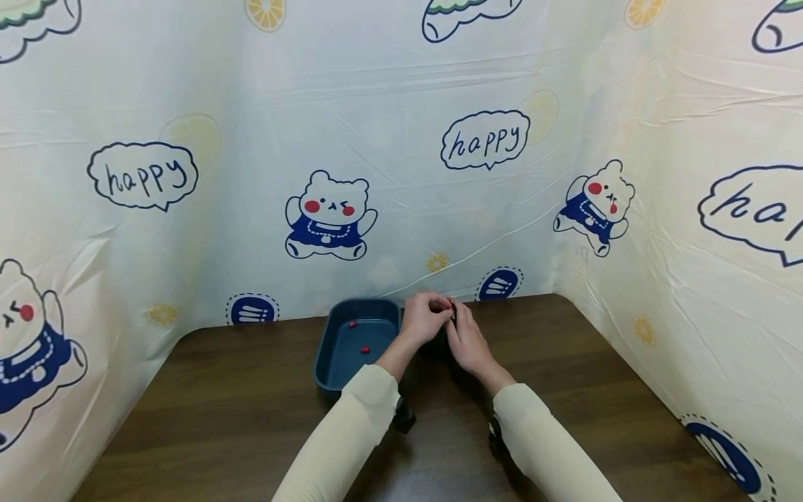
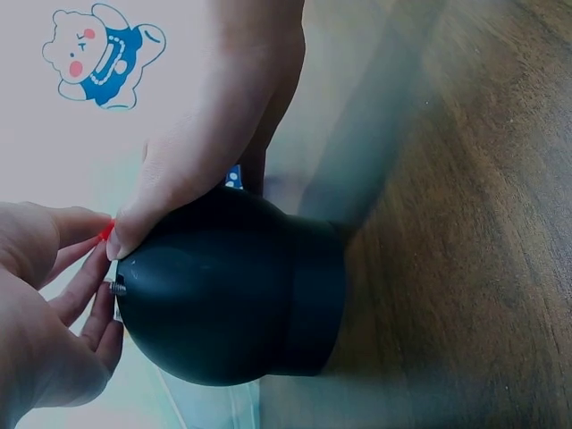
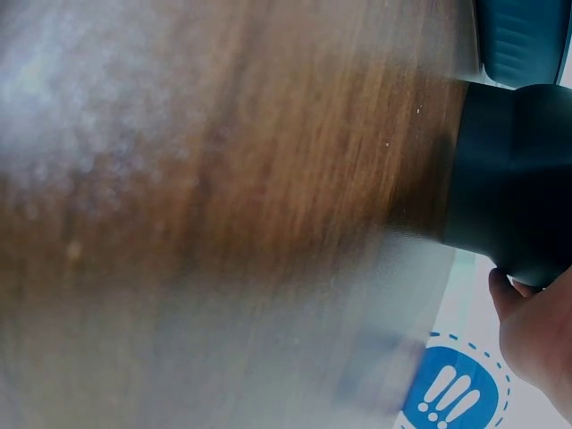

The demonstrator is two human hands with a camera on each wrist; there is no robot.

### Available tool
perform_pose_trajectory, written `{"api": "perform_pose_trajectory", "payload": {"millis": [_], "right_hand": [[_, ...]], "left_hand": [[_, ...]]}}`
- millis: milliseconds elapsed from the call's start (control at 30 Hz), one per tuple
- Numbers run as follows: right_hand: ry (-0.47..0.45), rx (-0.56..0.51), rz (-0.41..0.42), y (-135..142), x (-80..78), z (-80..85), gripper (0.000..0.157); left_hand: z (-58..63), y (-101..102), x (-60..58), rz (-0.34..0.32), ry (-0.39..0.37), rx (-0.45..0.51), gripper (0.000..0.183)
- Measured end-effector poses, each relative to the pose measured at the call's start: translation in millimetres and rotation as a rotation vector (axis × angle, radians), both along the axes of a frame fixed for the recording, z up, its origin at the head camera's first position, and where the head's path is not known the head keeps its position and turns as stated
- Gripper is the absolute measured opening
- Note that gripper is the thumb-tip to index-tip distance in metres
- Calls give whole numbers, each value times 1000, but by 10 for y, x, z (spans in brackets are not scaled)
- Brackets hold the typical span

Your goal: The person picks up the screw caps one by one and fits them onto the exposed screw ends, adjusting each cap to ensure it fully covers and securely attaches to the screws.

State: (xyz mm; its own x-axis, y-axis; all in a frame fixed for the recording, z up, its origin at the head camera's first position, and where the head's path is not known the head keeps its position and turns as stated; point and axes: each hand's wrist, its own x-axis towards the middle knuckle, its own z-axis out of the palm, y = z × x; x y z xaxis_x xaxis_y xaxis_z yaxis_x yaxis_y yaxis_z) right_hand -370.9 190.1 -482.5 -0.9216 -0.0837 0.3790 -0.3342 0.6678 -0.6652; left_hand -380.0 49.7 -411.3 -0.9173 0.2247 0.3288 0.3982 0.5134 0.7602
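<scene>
My left hand (image 1: pixel 422 321) pinches a small red piece (image 2: pixel 107 230) between the tips of its fingers, the thumb of my right hand (image 1: pixel 469 345) meeting it there; the piece sits at the rounded top of a dark domed body (image 2: pixel 232 286), though my fingertips hide whether it touches the surface; my right hand's fingers are curled over the dome, thumb along the top and the others down the far side, gripping it; a metal screw (image 2: pixel 118 289) juts from the crown just beside the red piece, with the lower fingers of my left hand bent close to it; the domed body stands upright on its shorter cylindrical base, on the brown wood-grain table (image 1: pixel 251 390), near the far edge and mostly covered by my hands when seen from my head; just to its left lies a blue tray (image 1: pixel 341 361), holding one red bit (image 1: pixel 353 323) towards its far end and a second red bit (image 1: pixel 365 349) nearer its middle; my cream sleeves (image 1: pixel 341 439) reach to the wrists, a dark device (image 1: pixel 404 416) hanging below the left one; behind everything hangs a pale sheet (image 1: pixel 389 84) printed with bears, citrus slices and "happy" bubbles.
</scene>
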Motion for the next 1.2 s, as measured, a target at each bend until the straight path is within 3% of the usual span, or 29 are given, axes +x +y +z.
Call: {"api": "perform_pose_trajectory", "payload": {"millis": [167,667,967,1200], "right_hand": [[10,-2,-2,-4,7,-9,55],[43,34,19,-8,25,21,54],[21,29,34,13,8,23,53],[21,5,-8,-22,17,16,56]], "left_hand": [[-9,1,8,-6,27,-24,10],[20,84,40,68,43,-162,12],[48,72,43,41,39,-134,14],[106,-63,60,-15,64,-99,16]]}}
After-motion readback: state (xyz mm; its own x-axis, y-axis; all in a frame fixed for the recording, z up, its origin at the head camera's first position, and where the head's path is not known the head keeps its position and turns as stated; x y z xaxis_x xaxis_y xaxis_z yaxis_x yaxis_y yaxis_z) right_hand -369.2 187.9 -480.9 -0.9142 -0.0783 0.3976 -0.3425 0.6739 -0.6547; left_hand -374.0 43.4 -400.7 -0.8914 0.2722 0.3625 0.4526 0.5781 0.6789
